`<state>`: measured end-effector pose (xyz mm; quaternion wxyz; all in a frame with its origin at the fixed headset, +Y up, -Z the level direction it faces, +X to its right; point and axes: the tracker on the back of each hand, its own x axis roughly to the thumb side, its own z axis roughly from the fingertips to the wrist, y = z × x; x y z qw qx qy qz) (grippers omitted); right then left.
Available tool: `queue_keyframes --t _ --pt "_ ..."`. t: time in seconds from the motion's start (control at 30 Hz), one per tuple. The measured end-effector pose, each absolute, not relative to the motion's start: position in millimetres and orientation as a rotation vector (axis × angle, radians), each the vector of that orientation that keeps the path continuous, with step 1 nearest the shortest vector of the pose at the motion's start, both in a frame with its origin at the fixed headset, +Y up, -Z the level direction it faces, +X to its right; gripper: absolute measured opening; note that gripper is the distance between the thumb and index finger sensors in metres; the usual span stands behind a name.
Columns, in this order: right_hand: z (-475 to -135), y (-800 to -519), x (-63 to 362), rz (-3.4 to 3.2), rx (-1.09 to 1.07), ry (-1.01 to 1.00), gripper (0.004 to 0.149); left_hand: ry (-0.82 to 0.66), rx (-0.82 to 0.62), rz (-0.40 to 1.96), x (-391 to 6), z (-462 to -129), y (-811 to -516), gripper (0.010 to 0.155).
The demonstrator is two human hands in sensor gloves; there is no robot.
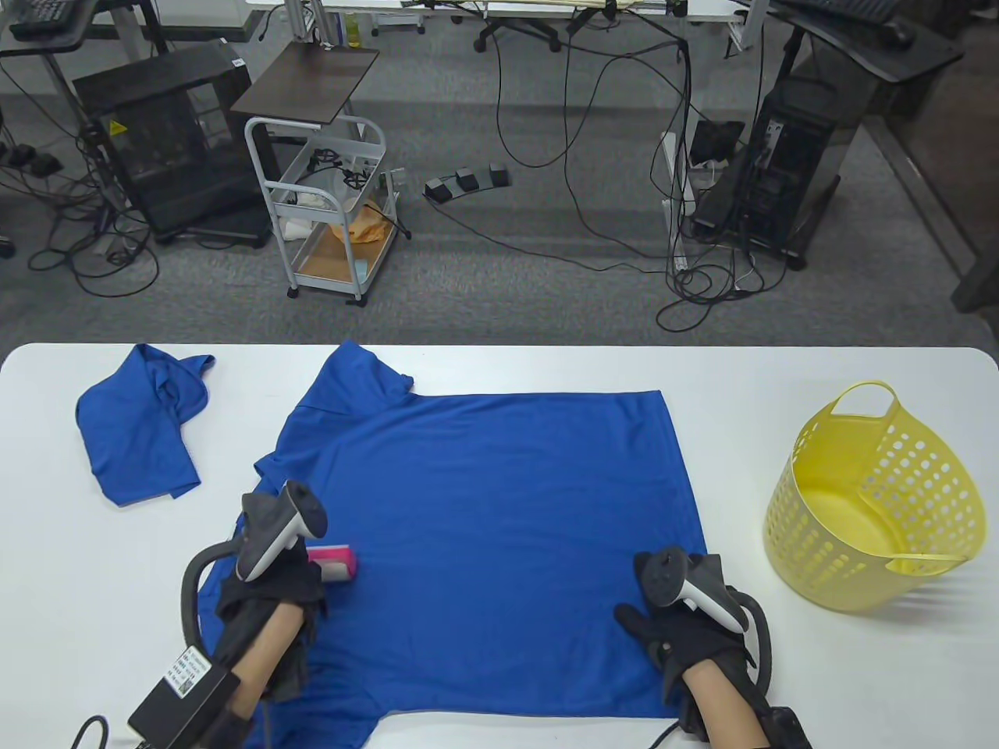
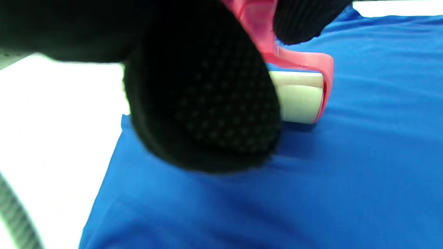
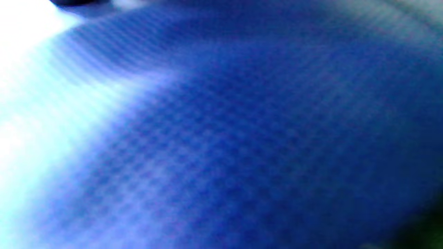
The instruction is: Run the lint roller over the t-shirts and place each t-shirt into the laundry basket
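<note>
Pink-framed lint roller [image 1: 334, 563] lies on the spread blue t-shirt [image 1: 499, 546] on the white tabletop [image 1: 819, 374], gripped by the left hand [image 1: 273, 589]; the right hand [image 1: 671, 632] presses flat on the shirt's near right part. A crumpled blue t-shirt [image 1: 140, 425] lies far left, a yellow perforated plastic laundry basket [image 1: 874, 499] right.

Left wrist view: gloved fingers [image 2: 204, 114] curl round the roller's [image 2: 297, 93] pink handle, its white roll touching the shirt [image 2: 346, 180].

Right wrist view: only blurred blue fabric [image 3: 242, 138].

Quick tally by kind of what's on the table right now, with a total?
Blue t-shirts: 2, one spread flat, one crumpled
Pink lint roller: 1
Yellow laundry basket: 1
Total: 4
</note>
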<state>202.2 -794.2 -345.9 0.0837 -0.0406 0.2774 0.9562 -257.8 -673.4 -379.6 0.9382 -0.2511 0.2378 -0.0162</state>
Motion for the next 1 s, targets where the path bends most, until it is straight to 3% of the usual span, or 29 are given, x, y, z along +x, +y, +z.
queue_keyframes --t 0.17,0.27,0.47,0.57,1.0 --pt "-346.0 -794.2 202.5 2.847 -0.122 0.832 0.073 0.530 -0.414 -0.012 -265.1 -446.2 -689.9 0.061" --pt "-346.0 -794.3 202.6 2.842 -0.121 0.834 0.073 0.570 -0.428 0.060 -273.3 -482.1 -701.9 0.063" --pt "-345.8 -794.7 202.9 2.834 -0.121 0.839 0.073 0.578 -0.478 0.142 -285.9 -507.0 -714.6 0.068" --pt "-346.0 -794.6 202.9 2.834 -0.123 0.841 0.073 0.520 -0.494 0.108 -290.8 -489.4 -707.7 0.068" --pt "-346.1 -794.4 203.1 2.838 -0.127 0.843 0.073 0.348 -0.719 0.103 -322.2 -339.5 -660.1 0.062"
